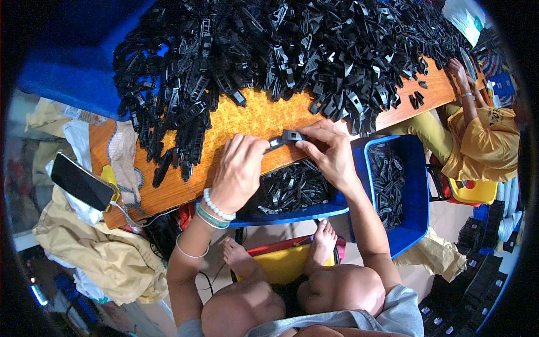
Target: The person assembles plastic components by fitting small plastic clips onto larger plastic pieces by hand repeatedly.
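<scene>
Over the table's near edge, my left hand is closed, its fingertips pinching a narrow black plastic part with a pale patch. My right hand pinches a wider black plastic clip piece with a small square hole. The two pieces meet end to end between my hands; whether they are joined I cannot make out. Beyond my hands lies a big heap of black plastic parts, slotted strips at the left and shorter clips at the right.
Below the wooden table sits a blue bin of black parts, with another blue bin to its right. A phone with a cable stands at the left beside a cloth. A co-worker sits at the far right.
</scene>
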`<state>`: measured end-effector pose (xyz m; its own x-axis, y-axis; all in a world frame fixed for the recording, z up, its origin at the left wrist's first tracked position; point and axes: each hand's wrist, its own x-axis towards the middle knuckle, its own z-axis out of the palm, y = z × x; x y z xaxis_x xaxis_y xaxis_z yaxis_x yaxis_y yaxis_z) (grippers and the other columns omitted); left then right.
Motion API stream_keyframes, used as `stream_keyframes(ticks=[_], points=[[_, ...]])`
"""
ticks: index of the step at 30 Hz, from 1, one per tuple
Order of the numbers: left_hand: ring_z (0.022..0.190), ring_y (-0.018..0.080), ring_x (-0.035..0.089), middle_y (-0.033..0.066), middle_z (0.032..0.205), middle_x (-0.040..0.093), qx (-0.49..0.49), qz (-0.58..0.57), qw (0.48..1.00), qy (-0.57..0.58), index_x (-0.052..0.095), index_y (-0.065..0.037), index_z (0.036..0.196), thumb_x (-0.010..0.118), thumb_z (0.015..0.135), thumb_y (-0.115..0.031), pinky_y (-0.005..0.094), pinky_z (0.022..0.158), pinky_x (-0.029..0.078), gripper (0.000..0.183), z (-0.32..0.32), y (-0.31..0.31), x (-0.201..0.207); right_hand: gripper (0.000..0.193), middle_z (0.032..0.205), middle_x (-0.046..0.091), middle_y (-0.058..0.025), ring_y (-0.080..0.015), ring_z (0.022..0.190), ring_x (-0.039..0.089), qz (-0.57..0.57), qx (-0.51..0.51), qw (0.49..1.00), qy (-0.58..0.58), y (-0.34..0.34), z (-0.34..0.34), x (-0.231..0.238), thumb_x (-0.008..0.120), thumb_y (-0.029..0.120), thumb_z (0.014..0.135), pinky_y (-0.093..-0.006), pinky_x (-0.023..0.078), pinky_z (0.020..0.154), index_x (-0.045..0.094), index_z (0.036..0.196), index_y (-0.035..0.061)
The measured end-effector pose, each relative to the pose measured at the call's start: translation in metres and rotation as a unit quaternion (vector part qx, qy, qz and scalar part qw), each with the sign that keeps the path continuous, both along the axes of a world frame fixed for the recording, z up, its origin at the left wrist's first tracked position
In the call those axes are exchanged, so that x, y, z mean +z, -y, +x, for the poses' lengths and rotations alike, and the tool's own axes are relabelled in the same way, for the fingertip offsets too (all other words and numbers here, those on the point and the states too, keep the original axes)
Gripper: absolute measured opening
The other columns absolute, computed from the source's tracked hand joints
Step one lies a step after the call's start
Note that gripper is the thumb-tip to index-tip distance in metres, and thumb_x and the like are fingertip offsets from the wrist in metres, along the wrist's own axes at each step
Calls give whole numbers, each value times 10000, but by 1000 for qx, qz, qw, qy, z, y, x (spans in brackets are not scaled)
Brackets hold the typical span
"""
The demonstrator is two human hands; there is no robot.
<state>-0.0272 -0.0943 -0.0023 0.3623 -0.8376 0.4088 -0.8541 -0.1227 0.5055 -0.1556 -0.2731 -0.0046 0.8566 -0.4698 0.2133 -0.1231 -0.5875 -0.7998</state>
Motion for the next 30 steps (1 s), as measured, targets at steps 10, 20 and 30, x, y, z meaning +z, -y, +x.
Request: stream_keyframes(ticks=[10, 20, 30], points=[[838, 336, 628, 156, 902, 616, 1, -38, 994, -104, 560, 5, 981, 690, 777, 46, 391, 738, 514, 245, 6, -4, -3, 246, 880, 636, -79, -254, 918, 572, -46, 157, 987, 8, 14, 19, 9, 750, 55, 730, -371, 448, 828, 737, 973, 23], [894, 316, 609, 144, 939, 625, -32, -22, 989, -140, 604, -10, 1051, 845, 691, -178, 410, 806, 502, 465, 10, -4, 10, 279, 978, 630, -71, -251, 967, 587, -13, 189, 981, 38, -8, -9, 6, 776, 147, 740, -365, 460, 860, 726, 1000, 60], [1242, 365, 458, 180, 1339, 495, -22, -73, 980, 181, 577, -68, 1253, 731, 815, -273, 470, 1035, 376, 507, 12, 111, 19, 884, 1542, 203, -256, -434, 1420, 221, -198, -223, 953, 58, 71, -30, -27, 777, 258, 778, -487, 207, 1156, 296, 1503, 105]])
